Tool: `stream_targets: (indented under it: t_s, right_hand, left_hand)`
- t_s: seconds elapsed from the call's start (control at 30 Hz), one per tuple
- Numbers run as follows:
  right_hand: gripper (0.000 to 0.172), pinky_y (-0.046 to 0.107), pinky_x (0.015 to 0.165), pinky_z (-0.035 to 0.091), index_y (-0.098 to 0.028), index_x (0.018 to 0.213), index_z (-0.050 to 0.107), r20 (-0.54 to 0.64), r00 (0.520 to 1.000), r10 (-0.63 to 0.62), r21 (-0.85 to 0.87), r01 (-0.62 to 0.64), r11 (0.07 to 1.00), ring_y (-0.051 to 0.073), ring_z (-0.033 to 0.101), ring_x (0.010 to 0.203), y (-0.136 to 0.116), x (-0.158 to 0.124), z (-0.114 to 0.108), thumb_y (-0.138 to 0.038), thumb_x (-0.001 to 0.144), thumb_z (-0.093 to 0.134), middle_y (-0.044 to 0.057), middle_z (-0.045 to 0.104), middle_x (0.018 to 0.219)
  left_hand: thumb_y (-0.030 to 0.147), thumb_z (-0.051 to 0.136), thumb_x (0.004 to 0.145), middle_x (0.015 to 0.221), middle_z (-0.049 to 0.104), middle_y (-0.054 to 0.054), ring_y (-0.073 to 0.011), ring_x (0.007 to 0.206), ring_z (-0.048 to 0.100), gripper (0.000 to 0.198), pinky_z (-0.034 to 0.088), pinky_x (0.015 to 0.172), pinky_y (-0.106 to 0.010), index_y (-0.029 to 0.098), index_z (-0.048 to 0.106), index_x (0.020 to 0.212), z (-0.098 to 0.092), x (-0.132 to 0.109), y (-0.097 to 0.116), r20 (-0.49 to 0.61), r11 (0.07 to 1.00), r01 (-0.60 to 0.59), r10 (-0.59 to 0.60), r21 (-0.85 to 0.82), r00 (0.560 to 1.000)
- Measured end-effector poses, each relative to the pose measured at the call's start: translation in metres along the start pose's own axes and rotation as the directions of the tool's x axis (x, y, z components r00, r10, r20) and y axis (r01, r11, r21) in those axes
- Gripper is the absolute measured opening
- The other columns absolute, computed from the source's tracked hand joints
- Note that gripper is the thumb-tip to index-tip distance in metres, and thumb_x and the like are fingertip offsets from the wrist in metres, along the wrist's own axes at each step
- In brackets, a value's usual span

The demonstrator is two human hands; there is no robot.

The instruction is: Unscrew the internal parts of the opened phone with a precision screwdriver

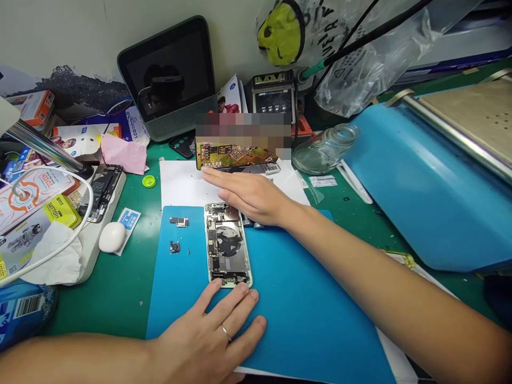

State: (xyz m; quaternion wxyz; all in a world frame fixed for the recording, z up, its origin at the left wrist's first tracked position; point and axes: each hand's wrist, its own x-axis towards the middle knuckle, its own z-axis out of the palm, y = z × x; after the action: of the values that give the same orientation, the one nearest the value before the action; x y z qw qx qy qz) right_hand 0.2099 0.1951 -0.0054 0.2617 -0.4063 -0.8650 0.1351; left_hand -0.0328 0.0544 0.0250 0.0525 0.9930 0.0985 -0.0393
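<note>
An opened smartphone lies on a blue mat, its battery, boards and connectors showing inside a pale frame. My left hand, with a ring on one finger, rests at the phone's lower end, fingers spread and tips on or close to its edge. Stretched out flat, my right hand is over the phone's upper right corner. Its fingertips are near a board-patterned item standing behind. Left of the phone are a small metal-and-black part and a tiny dark part.
A screen device leans at the back wall. To the right stand a glass jar and a large blue machine. On the left are boxes, a white earbud case and another opened phone. White paper lies behind the mat.
</note>
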Motion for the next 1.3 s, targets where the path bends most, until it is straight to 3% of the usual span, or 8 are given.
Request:
stream_targets:
  t_s: [0.23,0.47,0.7,0.93,1.3]
  right_hand:
    - [0.046,0.042,0.113,0.052,-0.023,0.153,0.045,0.036,0.999,-0.007,0.017,0.007,1.0,0.02,0.047,0.146,0.001,0.003,0.001,-0.032,0.109,0.032,0.001,0.04,0.161]
    - [0.046,0.043,0.115,0.05,-0.022,0.151,0.047,0.02,1.0,-0.004,0.046,0.003,0.999,0.02,0.049,0.145,0.003,0.002,0.002,-0.031,0.108,0.034,0.003,0.043,0.159]
    - [0.04,0.038,0.107,0.056,-0.02,0.136,0.064,-0.181,0.982,-0.052,0.044,0.061,0.997,0.02,0.063,0.131,0.004,-0.005,0.003,-0.026,0.105,0.04,0.004,0.062,0.143]
    - [0.033,0.034,0.091,0.064,-0.016,0.108,0.078,-0.494,0.867,-0.065,-0.1,0.018,0.995,0.021,0.077,0.106,0.0,-0.011,0.007,-0.018,0.096,0.047,0.006,0.077,0.115]
    - [0.034,0.042,0.089,0.067,-0.023,0.102,0.081,-0.513,0.854,0.091,-0.098,-0.164,0.982,0.025,0.078,0.102,-0.003,-0.015,0.003,-0.021,0.09,0.05,0.001,0.078,0.11]
  left_hand:
    - [0.048,0.032,0.108,0.164,0.035,-0.015,-0.0333,0.151,0.028,0.059,0.014,0.118,-0.053,0.016,0.04,0.156,0.001,0.001,0.0,-0.005,1.0,0.0,0.0,0.009,1.0]
    - [0.049,0.035,0.107,0.163,0.036,-0.015,-0.0332,0.151,0.03,0.059,0.026,0.117,-0.052,0.017,0.042,0.156,0.001,0.0,0.001,-0.01,1.0,-0.002,0.002,0.016,1.0]
    - [0.048,0.035,0.107,0.164,0.036,-0.014,-0.0327,0.152,0.03,0.059,0.028,0.117,-0.051,0.017,0.041,0.157,0.0,-0.001,0.0,-0.007,1.0,0.001,-0.001,0.004,1.0]
    - [0.048,0.035,0.107,0.163,0.036,-0.015,-0.033,0.151,0.03,0.059,0.026,0.117,-0.052,0.016,0.042,0.156,0.001,-0.001,0.001,-0.007,1.0,0.001,-0.001,0.003,1.0]
    - [0.047,0.035,0.107,0.164,0.034,-0.015,-0.0331,0.152,0.029,0.059,0.025,0.118,-0.052,0.016,0.041,0.157,-0.001,0.0,0.001,0.007,1.0,0.006,-0.006,-0.004,1.0]
